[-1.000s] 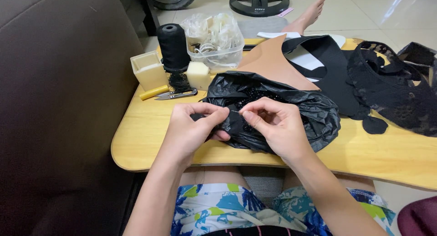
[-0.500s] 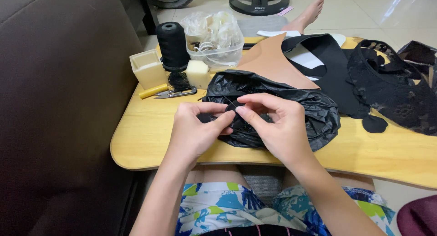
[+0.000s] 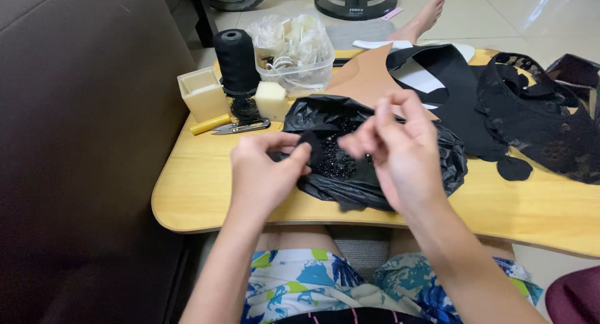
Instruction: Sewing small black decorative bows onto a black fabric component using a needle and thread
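Your left hand point(image 3: 262, 174) pinches a small black fabric piece point(image 3: 310, 150) above the crumpled black plastic bag point(image 3: 375, 149) on the wooden table point(image 3: 206, 180); your right hand point(image 3: 400, 152) has its fingertips pressed together, and whatever they grip is too small to see.

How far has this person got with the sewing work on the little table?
Done: black fabric pieces lie cut out on the wooden table. In hand: the left hand pinches a small black piece, the right hand raised beside it, over tiny black beads in a bag. Left: black lace lies untouched; thread snips idle.
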